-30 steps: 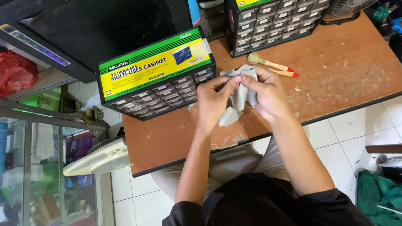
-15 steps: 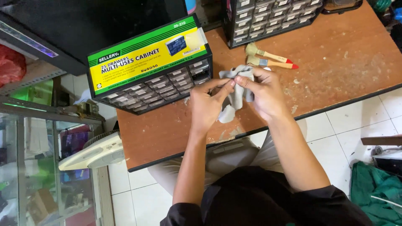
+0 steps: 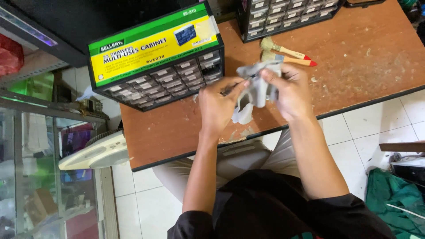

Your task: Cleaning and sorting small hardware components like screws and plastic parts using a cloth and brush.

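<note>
A crumpled grey cloth (image 3: 254, 90) is held up over the brown table (image 3: 354, 57) between both hands. My left hand (image 3: 218, 106) grips its left side, with a thin dark object under the fingers that I cannot make out. My right hand (image 3: 287, 90) pinches the cloth's top right edge. A loose end of the cloth hangs down between the hands. Just beyond the right hand lie two small paintbrushes (image 3: 283, 52) with wooden handles and red tips.
A small-parts drawer cabinet with a green and yellow top (image 3: 155, 59) stands on the table to the left. A second dark drawer cabinet (image 3: 287, 13) stands at the far edge. A white fan (image 3: 95, 152) and a glass shelf unit (image 3: 40, 168) are at the left; green fabric (image 3: 394, 199) lies on the floor at the right.
The view has shifted, so the table and cabinets sit a little lower and to the right in frame. Both hands keep hold of the cloth and work it slightly.
</note>
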